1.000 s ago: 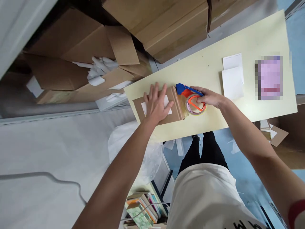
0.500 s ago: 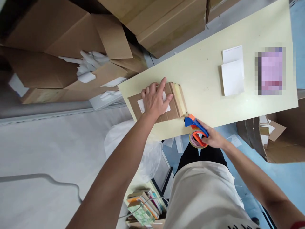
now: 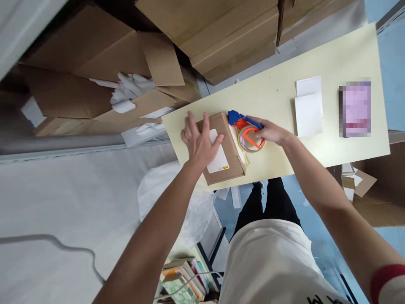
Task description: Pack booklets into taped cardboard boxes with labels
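Clock read from the cardboard box (image 3: 226,139), twelve at top of view. Box near the nine o'clock end of the cream table (image 3: 335,59), its six o'clock side just inside the near edge; bare tabletop toward one and two, up to white sheets (image 3: 309,116). Open carton (image 3: 101,55) with crumpled white paper (image 3: 131,88) at ten, another carton (image 3: 382,198) at four, books (image 3: 185,278) near seven, blue floor beyond the table. Left hand (image 3: 200,145) on the box's nine o'clock half, fingers spread, pressure impossible to tell. Right hand (image 3: 272,131) at three, curled round the blue-and-orange tape dispenser (image 3: 242,123), which sits just beside the box's end.
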`<state>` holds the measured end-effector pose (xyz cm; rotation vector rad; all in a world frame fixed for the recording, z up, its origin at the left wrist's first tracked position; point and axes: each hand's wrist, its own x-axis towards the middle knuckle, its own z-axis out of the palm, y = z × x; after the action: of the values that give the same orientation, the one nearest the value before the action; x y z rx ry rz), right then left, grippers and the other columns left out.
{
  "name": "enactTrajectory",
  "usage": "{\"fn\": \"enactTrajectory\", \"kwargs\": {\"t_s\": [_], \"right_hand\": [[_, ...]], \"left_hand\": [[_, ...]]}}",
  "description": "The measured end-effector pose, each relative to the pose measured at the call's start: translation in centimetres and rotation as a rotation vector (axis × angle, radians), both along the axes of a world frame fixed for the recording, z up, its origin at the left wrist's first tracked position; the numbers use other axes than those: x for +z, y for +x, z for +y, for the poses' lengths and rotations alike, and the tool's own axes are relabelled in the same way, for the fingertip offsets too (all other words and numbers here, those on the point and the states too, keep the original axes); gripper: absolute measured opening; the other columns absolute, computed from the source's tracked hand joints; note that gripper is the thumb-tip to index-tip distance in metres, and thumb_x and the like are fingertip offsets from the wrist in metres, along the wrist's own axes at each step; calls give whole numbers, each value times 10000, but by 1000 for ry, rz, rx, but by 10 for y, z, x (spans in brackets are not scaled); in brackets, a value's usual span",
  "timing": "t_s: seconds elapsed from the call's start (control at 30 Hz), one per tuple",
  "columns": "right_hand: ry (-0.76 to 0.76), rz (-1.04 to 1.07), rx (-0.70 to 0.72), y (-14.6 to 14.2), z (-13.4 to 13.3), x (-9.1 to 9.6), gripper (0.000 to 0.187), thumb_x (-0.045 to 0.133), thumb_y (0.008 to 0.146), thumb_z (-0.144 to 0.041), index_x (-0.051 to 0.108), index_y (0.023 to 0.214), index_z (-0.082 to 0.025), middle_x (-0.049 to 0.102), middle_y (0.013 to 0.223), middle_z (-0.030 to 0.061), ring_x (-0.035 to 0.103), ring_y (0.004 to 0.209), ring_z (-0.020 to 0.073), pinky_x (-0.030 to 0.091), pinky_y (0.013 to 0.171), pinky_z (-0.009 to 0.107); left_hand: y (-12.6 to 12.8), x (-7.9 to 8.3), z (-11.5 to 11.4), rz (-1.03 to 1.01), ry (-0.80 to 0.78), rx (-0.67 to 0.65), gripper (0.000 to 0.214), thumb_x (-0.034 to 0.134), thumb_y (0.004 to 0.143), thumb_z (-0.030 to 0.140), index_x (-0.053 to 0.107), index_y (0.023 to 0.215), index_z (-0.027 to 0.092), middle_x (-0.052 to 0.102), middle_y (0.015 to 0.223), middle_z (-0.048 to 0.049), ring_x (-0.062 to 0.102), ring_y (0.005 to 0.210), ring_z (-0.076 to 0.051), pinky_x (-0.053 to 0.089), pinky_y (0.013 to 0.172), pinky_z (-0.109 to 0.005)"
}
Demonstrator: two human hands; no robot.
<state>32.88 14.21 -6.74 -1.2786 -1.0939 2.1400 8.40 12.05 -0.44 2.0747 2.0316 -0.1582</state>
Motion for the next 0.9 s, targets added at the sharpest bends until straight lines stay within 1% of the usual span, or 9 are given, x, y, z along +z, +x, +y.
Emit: {"fn": "enactTrajectory", "kwargs": {"t_s": [0.13,0.27,0.33,0.43,0.53,0.63,0.7,0.77,0.9], "right_hand": [[79,-15,114,5,21,-1,811,657,635,-116,469,1410,-265,632,1287,45,581,1158,279,451,1048,502],[120,-56,92,12,-3,0,856,651,686,-157,359,1476,-311,597,1335,33,573,1181,273,457,1044,496],[100,-99,105,20,-30,2,882,643,695,-156,314,1498,-310,604,1320,40,591,1158,274,470,1027,496],[34,-130,133,31,-91,8,935,617,663,-108,278,1513,-296,623,1288,52,616,1117,272,510,972,473],[-23,-80,78,30,-160,12,947,560,625,-71,293,1508,-283,611,1318,50,622,1119,253,511,969,428],[-41,-102,-21,15,-202,10,947,531,607,-66,305,1502,-278,593,1344,50,617,1129,239,479,1004,424],[-51,-111,-97,6,-205,9,936,528,605,-70,322,1493,-280,579,1359,48,603,1148,234,459,1024,420],[-68,-101,-171,2,-188,8,923,533,606,-77,336,1485,-277,565,1370,52,590,1161,236,459,1022,415],[-104,-43,-173,6,-116,8,895,554,618,-83,353,1473,-252,586,1307,72,607,1080,249,517,928,421]], "left_hand": [[9,1,23,-48,-38,-122,742,415,877,600,298,1511,234,405,1499,-155,353,1347,-379,258,1074,-512],[9,-3,24,6,-49,-95,726,400,887,586,296,1515,236,537,1348,-157,455,1231,-376,309,1012,-479],[9,-3,22,17,-50,-98,724,391,889,591,297,1514,237,548,1321,-157,466,1201,-375,312,995,-472],[10,-3,20,11,-46,-99,736,381,884,612,296,1515,241,554,1300,-156,462,1181,-372,305,986,-463],[11,-3,21,-12,-40,-87,745,381,880,623,292,1516,244,562,1277,-155,453,1180,-371,298,992,-465],[10,-4,23,-47,-30,-48,740,396,880,608,289,1517,247,549,1290,-164,449,1198,-385,288,1010,-496],[7,-5,21,-58,-22,18,745,400,885,592,264,1526,238,534,1313,-181,445,1215,-402,289,1014,-532],[2,-6,13,-43,-25,128,773,399,886,584,216,1539,215,508,1346,-210,439,1231,-421,302,1002,-573],[-8,-4,-18,40,1,299,876,434,855,610,160,1545,144,327,1503,-268,314,1343,-471,291,989,-653]]}}
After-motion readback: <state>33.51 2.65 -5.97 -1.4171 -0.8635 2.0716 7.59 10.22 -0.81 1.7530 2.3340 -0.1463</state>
